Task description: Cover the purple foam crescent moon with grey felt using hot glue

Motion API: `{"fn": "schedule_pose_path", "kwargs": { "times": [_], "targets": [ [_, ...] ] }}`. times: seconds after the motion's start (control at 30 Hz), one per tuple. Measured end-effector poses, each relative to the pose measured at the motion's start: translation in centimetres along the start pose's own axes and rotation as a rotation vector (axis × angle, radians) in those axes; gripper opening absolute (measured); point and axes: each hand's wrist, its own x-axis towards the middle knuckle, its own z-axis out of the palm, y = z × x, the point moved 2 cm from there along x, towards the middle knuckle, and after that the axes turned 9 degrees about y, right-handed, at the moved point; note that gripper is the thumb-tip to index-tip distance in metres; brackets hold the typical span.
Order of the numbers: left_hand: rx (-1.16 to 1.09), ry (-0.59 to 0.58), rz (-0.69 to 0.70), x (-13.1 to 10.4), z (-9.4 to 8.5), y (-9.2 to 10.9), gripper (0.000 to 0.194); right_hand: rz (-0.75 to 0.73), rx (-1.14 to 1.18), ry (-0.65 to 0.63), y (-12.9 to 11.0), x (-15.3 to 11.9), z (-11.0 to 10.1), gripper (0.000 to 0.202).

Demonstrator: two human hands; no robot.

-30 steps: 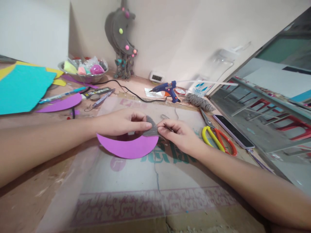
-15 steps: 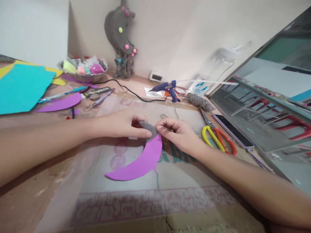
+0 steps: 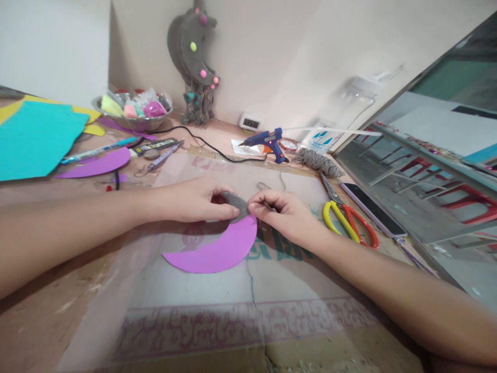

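Note:
A purple crescent (image 3: 221, 248) has its upper end wrapped in grey yarn (image 3: 236, 203); its bare tip points left over the plastic sheet. My left hand (image 3: 198, 199) is closed on the grey-wrapped end, thumb on top. At the right edge of the wrapping, my right hand (image 3: 285, 212) pinches with thumb and forefinger; the grey yarn appears to be between them, though the fingertips hide most of it. A loose loop of yarn (image 3: 264, 185) shows just behind my right hand.
Behind the hands are a blue glue gun (image 3: 267, 142), a grey yarn bundle (image 3: 318, 163) and a bowl (image 3: 135, 123) of coloured pieces. Scissors (image 3: 349, 223) and a phone (image 3: 373, 210) lie right. Turquoise sheet (image 3: 39, 140), pens and another purple piece (image 3: 97, 163) lie left.
The purple crescent has tilted, its free tip swinging up and slightly left. Both hands have stayed nearly in place, still closed at the wrapped end.

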Motion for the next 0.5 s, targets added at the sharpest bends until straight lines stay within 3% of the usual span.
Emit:
{"fn": "schedule_pose_path", "kwargs": {
  "times": [0.5],
  "targets": [
    [-0.240,0.031,-0.113,-0.03,-0.35,-0.48,0.034,-0.015,0.008,0.023,0.40,-0.08,-0.08,0.023]
  ]
}}
